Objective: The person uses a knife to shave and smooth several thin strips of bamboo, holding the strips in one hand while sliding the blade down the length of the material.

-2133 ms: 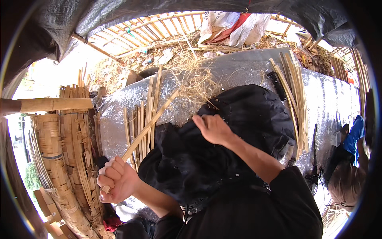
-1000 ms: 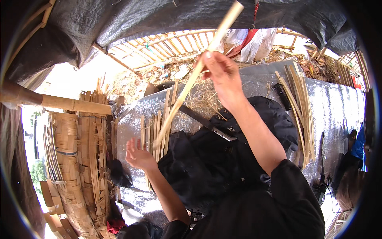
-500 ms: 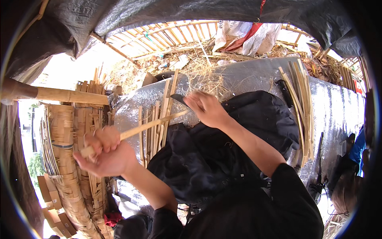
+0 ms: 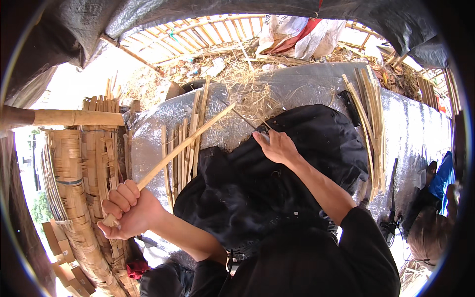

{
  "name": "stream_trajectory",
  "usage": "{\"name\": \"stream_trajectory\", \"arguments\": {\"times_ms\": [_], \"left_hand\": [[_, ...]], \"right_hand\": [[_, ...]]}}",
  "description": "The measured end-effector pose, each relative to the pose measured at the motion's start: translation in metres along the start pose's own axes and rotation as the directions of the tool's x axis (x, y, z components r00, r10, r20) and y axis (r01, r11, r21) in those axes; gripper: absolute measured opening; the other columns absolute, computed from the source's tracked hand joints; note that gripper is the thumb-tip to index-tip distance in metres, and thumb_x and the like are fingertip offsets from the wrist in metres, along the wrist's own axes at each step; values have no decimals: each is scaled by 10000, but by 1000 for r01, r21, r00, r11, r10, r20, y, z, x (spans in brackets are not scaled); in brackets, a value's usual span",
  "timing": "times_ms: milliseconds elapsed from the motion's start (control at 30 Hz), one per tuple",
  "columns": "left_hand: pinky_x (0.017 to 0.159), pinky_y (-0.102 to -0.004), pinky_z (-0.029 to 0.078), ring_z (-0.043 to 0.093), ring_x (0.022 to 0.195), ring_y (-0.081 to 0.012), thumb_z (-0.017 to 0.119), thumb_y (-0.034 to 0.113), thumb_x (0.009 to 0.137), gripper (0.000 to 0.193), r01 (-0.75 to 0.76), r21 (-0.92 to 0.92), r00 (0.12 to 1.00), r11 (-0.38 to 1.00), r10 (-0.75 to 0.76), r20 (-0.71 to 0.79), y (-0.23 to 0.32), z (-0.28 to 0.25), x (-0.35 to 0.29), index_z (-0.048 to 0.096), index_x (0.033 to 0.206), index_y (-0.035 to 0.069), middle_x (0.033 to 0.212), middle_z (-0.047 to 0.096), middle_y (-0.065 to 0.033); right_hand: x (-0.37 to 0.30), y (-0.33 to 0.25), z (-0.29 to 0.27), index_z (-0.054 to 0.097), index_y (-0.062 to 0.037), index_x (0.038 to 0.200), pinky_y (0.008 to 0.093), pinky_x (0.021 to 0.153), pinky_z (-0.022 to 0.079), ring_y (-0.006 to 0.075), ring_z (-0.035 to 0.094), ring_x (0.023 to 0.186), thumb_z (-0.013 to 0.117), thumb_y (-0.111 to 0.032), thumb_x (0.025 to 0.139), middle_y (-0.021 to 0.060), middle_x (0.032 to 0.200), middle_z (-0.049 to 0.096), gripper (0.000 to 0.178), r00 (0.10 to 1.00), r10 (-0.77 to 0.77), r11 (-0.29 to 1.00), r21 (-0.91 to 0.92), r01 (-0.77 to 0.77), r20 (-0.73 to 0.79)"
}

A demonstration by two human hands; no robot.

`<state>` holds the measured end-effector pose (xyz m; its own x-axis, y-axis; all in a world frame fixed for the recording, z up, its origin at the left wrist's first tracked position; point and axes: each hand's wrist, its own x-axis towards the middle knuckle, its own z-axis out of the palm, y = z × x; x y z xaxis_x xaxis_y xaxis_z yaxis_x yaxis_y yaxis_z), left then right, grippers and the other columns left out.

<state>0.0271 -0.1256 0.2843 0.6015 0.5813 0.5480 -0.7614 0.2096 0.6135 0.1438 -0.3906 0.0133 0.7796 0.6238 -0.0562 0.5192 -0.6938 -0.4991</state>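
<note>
My left hand (image 4: 131,210) is closed around the lower end of a long bamboo strip (image 4: 185,142), which slants up and away to the right. A knife (image 4: 245,119) is gripped in my right hand (image 4: 278,147), its thin dark blade pointing up and left. The blade's tip is close to the strip's far end; whether they touch I cannot tell. Below both hands, black cloth (image 4: 247,193) covers my lap. Several more bamboo strips (image 4: 178,158) lie just beyond my left forearm, on a silver sheet (image 4: 143,158).
Another bundle of bamboo strips (image 4: 374,131) lies at the right, beside a black cylindrical object (image 4: 350,109). Fibrous shavings (image 4: 255,96) are heaped ahead. Woven bamboo rolls (image 4: 69,173) and a horizontal pole (image 4: 79,118) stand at the left. A dark tarp (image 4: 237,9) hangs overhead.
My right hand has moved right and down with the knife, and its blade now points away up-left. The bamboo strip tilts more steeply, its far end raised. My left hand has dropped slightly.
</note>
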Motion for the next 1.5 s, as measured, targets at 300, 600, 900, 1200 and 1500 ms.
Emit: {"name": "stream_trajectory", "arguments": {"times_ms": [300,600,900,1200,1500], "left_hand": [[531,-329,147,149,487,-104,449,522,935,530,-106,74,994,992,107,-8,22,10,-11,230,605,171,535,198,36],[455,-302,117,157,399,-86,442,521,963,593,90,43,974,995,-97,204,-56,18,-30,257,558,130,463,216,40],[469,-294,126,168,411,-81,456,535,962,597,78,100,935,992,-107,337,-58,25,-46,256,546,157,474,205,52],[463,-288,128,178,405,-79,459,501,963,568,67,108,942,992,-98,322,-61,26,-43,267,553,158,476,232,53],[428,-274,134,178,370,-67,449,499,982,596,51,120,924,991,-93,371,-64,34,-42,277,532,148,445,243,56]], "right_hand": [[13,-7,-33,639,22,920,491,687,521,439,675,744,446,-577,1025,225,722,658,638,866,498,672,616,-411,36],[6,-83,-87,631,73,840,504,718,499,497,651,791,378,-613,1022,331,751,623,753,937,194,666,662,-344,291],[-23,-60,-62,707,-15,847,522,600,550,444,678,670,484,-525,1009,239,674,661,580,979,157,886,420,-198,131],[-18,-69,-64,648,-1,734,502,603,523,462,639,686,462,-460,1041,243,667,628,583,991,102,794,593,-133,86],[-11,-66,-68,649,11,760,539,725,519,488,637,804,439,-503,1034,282,765,646,619,988,121,773,616,-153,94]]}}
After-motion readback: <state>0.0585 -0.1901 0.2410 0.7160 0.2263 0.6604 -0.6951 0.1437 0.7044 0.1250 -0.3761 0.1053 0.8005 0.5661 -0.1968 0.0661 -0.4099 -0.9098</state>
